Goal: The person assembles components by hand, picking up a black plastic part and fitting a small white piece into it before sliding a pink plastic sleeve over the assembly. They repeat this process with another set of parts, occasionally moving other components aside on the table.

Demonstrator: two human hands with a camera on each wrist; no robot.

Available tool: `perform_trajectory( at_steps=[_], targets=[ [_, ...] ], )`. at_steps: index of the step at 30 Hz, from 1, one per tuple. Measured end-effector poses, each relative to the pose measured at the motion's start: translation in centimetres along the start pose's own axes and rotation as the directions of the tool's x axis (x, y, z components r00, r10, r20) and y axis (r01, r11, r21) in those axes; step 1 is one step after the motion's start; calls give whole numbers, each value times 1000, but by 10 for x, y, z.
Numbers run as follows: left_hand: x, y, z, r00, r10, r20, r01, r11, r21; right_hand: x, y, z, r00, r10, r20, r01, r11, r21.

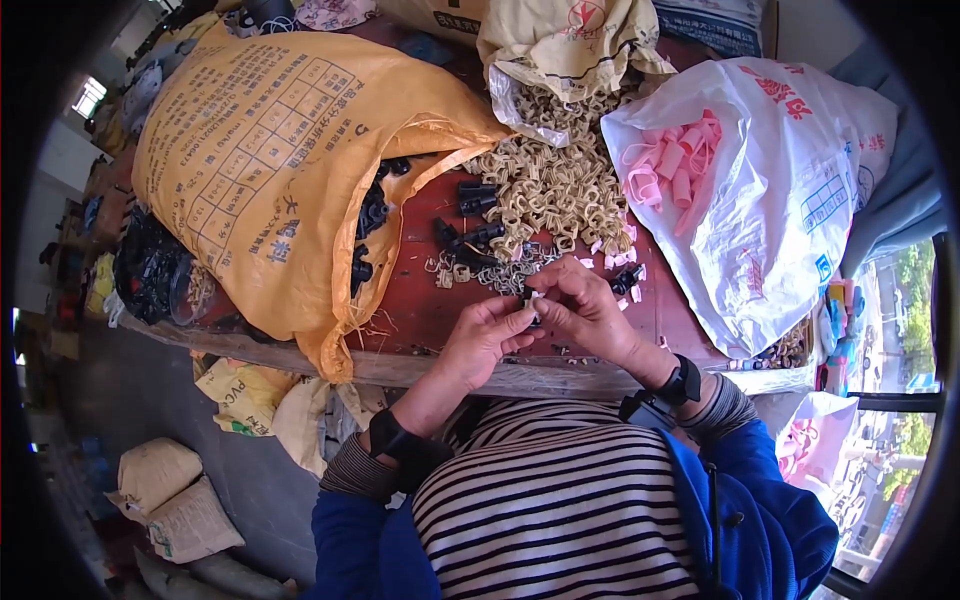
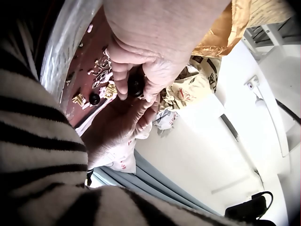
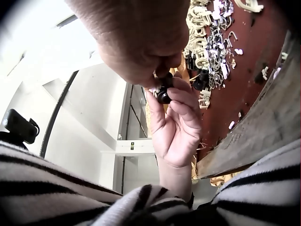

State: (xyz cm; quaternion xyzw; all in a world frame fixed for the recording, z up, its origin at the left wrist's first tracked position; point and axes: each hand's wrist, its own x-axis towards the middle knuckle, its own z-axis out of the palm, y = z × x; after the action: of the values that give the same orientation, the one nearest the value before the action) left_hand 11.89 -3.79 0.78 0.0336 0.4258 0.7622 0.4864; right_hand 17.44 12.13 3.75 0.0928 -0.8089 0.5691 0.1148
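Observation:
Both hands meet above the front of the table. My left hand (image 1: 482,342) holds a small black plastic part (image 3: 163,96) with a round end between thumb and fingers. From the other side, my right hand (image 1: 596,318) has its thumb and fingers bent in at the same part, pinching a tiny pale piece (image 3: 154,89) against it. Fingers hide much of both pieces. Just beyond the hands lie a pile of wire-like metal clips (image 1: 515,270) and a heap of cream plastic clips (image 1: 555,180).
An orange woven sack (image 1: 290,140) with black parts at its mouth lies on the left. On the right, a white sack (image 1: 770,200) opens onto pink strips (image 1: 680,165). More black parts (image 1: 470,238) lie on the red tabletop (image 1: 415,290). The table's front edge (image 1: 390,370) runs before the body.

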Motion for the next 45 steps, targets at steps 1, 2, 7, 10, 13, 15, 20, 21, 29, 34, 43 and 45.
perform_trajectory(
  at_steps=[1, 2, 7, 10, 13, 15, 20, 21, 29, 34, 43, 45],
  targets=[
    [0, 0, 1, 1000, -2, 8, 2, 1000, 5, -1, 2, 1, 1000, 13, -18, -13, 1000, -4],
    [0, 1, 1, 1000, -2, 11, 2, 1000, 4, -2, 3, 1, 999, 26, -36, -27, 1000, -7],
    [1, 1, 5, 1000, 16, 11, -16, 1000, 23, -5, 7, 5, 997, -57, -58, 55, 997, -48],
    [2, 3, 4, 1000, 29, 2, -29, 999, 24, -4, 11, 0, 996, -48, -69, 45, 998, -44],
    [3, 5, -2, 999, 43, -10, -43, 999, 5, 3, 17, -30, 982, -86, -168, 38, 962, -270],
    [3, 6, -8, 994, 104, 17, -105, 993, 55, 8, 39, -61, 917, -8, -398, -144, 925, -351],
    [6, 4, -12, 992, 124, 37, -126, 990, 65, 25, 129, -146, 612, 50, -790, -327, 925, -195],
    [7, 4, -11, 990, 134, 41, -136, 988, 67, 26, 139, -151, 679, 11, -734, -397, 846, -355],
    [1, 8, -12, 995, 96, -7, -95, 995, 43, 28, 125, -144, 835, 86, -544, -505, 514, -694],
    [-1, 15, -12, 997, 76, -28, -75, 996, 58, -5, 106, -145, 833, 13, -553, -337, 805, -488],
    [1, 28, 7, 997, 26, 68, -35, 990, 133, 0, -4, -36, 992, 106, 73, -113, 989, 100],
    [-3, 30, 4, 997, 13, 81, -25, 989, 142, 3, -1, -29, 997, 13, 77, -14, 1000, 18]
  ],
)
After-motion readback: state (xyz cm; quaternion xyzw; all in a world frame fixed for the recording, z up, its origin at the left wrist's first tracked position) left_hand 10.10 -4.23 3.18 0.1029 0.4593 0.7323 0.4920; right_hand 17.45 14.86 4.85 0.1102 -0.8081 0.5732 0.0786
